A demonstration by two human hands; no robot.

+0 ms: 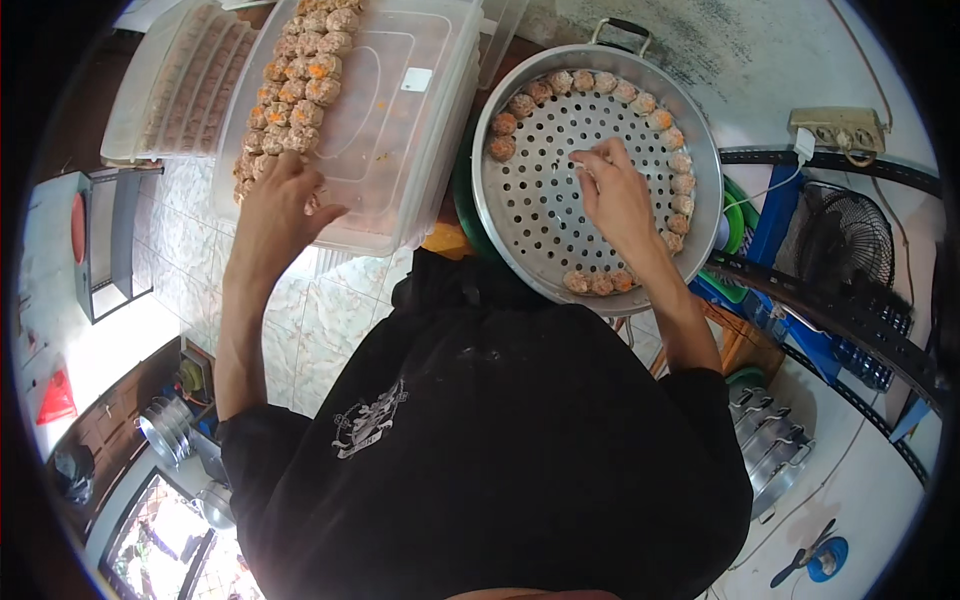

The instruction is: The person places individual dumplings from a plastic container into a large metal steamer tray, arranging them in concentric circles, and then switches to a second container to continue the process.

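Note:
My left hand [281, 195] reaches over the near end of several rows of dumplings [296, 82], topped here and there with orange bits. Its fingertips touch the dumplings and its thumb points out to the right; whether it grips one is hidden. The dumplings sit on the left side of a translucent plastic container [390, 150]. Above the perforated base of a round aluminium steamer pan [540, 217] is my right hand [615, 191], fingers half curled, thumb apart, no dumpling visible in it. Spaced dumplings [624, 91] line much of the pan's inner wall.
Another plastic container [191, 82] with packed rows stands at the far left. The pan's loop handle [626, 31] sticks up at the back. A power strip [836, 131], a fan [847, 232] and a dark rail [810, 300] are at the right. Stacked pots [772, 442] stand behind my right elbow.

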